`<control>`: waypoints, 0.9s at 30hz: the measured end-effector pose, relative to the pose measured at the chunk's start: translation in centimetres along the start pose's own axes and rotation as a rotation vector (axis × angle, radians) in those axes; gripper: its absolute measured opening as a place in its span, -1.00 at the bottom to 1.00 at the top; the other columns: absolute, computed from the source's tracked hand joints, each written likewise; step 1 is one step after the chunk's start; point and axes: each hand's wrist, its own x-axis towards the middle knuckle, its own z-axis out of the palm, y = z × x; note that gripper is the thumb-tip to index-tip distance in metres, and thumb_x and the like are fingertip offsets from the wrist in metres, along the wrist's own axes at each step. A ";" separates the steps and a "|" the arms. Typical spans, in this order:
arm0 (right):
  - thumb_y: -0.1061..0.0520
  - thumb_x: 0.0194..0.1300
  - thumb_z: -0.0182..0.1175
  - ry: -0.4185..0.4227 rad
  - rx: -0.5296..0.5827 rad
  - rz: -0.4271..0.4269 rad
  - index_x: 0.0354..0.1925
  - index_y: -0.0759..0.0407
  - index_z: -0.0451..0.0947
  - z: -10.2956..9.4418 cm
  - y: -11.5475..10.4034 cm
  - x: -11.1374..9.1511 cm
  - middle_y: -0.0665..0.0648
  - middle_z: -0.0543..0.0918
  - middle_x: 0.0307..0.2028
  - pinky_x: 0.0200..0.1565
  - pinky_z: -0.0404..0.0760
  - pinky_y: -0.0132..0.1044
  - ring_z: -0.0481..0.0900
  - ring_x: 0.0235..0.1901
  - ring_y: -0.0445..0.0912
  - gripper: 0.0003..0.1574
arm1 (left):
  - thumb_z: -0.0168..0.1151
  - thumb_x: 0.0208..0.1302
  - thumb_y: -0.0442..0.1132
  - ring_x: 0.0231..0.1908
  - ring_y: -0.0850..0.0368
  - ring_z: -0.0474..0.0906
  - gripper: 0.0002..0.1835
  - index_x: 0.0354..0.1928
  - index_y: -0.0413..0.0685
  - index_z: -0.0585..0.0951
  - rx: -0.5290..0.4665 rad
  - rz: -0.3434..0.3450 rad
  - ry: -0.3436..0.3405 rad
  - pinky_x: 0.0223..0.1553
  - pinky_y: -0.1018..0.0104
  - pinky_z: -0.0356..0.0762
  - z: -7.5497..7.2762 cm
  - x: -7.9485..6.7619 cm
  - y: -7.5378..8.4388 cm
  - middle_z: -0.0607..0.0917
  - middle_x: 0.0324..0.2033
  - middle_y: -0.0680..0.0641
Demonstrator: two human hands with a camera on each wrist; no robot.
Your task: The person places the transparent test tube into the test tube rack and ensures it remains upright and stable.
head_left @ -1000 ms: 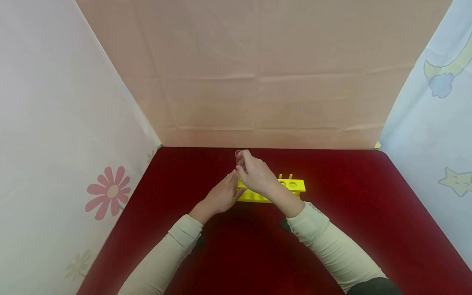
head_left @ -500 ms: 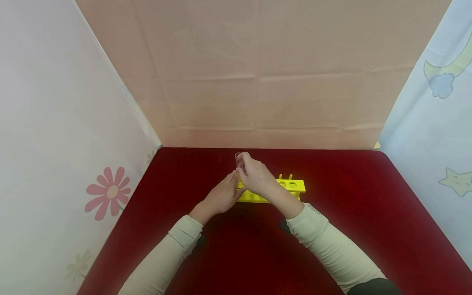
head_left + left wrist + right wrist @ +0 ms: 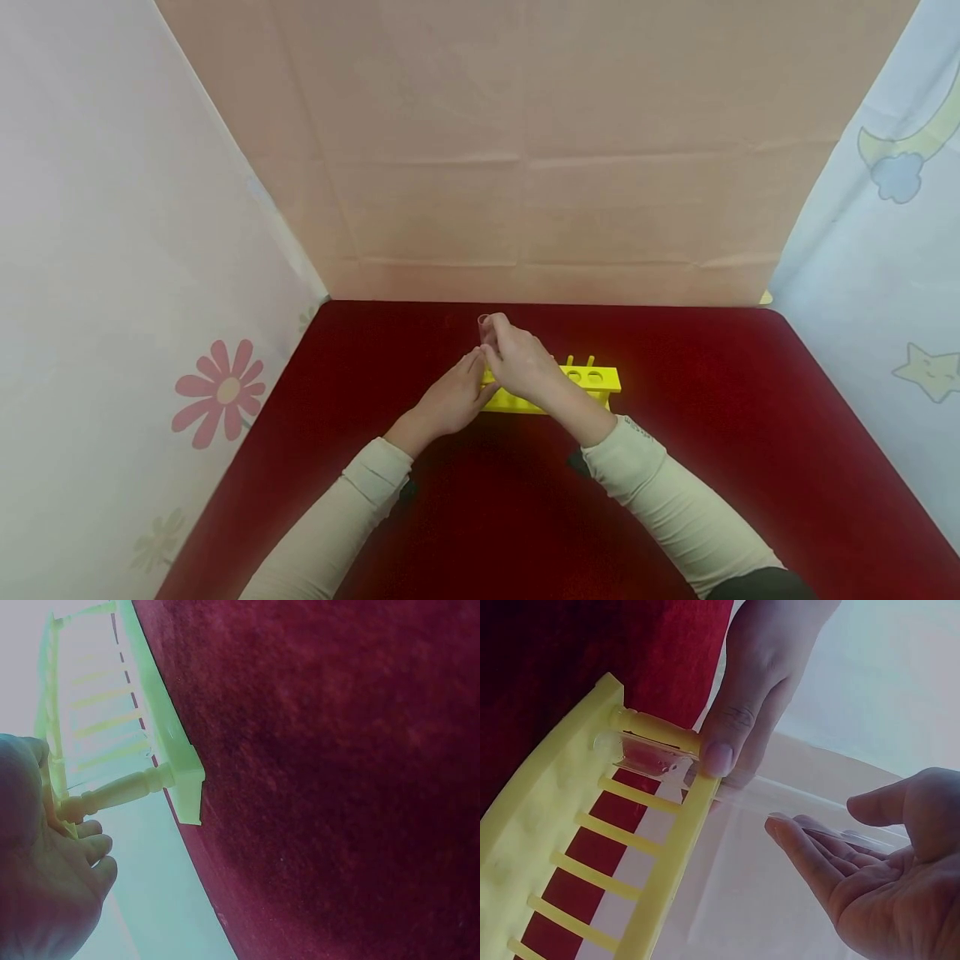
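A yellow test tube rack (image 3: 606, 380) stands on the red table, partly hidden by both forearms and hands. My left hand (image 3: 447, 397) grips its left end, with the thumb pressing the top plate in the right wrist view. A clear test tube (image 3: 799, 796) runs down through the top plate beside that thumb, its rounded bottom close to the base plate. Around the tube's upper part are the thumb and fingers of my right hand (image 3: 889, 877). In the head view the tube's open rim shows just past the right fingertips.
Two yellow pegs (image 3: 591, 361) rise behind the rack's right end, near round holes in the top plate. Red cloth covers the table (image 3: 712, 433). A beige sheet (image 3: 525, 208) closes off the back, and patterned white sheets (image 3: 112, 250) hang at both sides.
My right hand and the test tube's rim have sunk slightly toward the rack. The left hand and the rack stay where they were.
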 end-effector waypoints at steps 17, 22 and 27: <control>0.21 0.44 0.21 -0.002 -0.004 -0.005 0.15 0.25 0.36 0.2 0.1 0.1 0.21 0.68 -0.05 -0.24 0.72 -0.27 0.63 -0.33 -0.05 -0.61 | -0.01 0.57 0.06 0.54 -0.10 0.07 -0.23 0.58 -0.22 0.03 0.005 0.003 -0.005 0.49 0.02 0.15 -0.1 0.2 -0.3 0.15 0.54 -0.24; 0.21 0.44 0.22 0.006 -0.007 -0.016 0.15 0.25 0.36 0.3 0.3 0.1 0.21 0.68 -0.05 -0.22 0.73 -0.25 0.65 -0.31 -0.04 -0.60 | 0.01 0.57 0.05 0.54 -0.10 0.06 -0.22 0.59 -0.21 0.02 -0.003 0.000 -0.008 0.49 0.02 0.14 -0.1 0.2 -0.4 0.15 0.54 -0.23; 0.22 0.44 0.21 0.009 -0.005 -0.019 0.12 0.25 0.37 0.4 0.5 0.0 0.21 0.68 -0.06 -0.20 0.73 -0.23 0.65 -0.30 -0.04 -0.64 | 0.01 0.56 0.04 0.54 -0.10 0.06 -0.22 0.59 -0.21 0.00 -0.009 -0.004 -0.008 0.49 0.01 0.13 0.0 0.1 -0.2 0.14 0.55 -0.23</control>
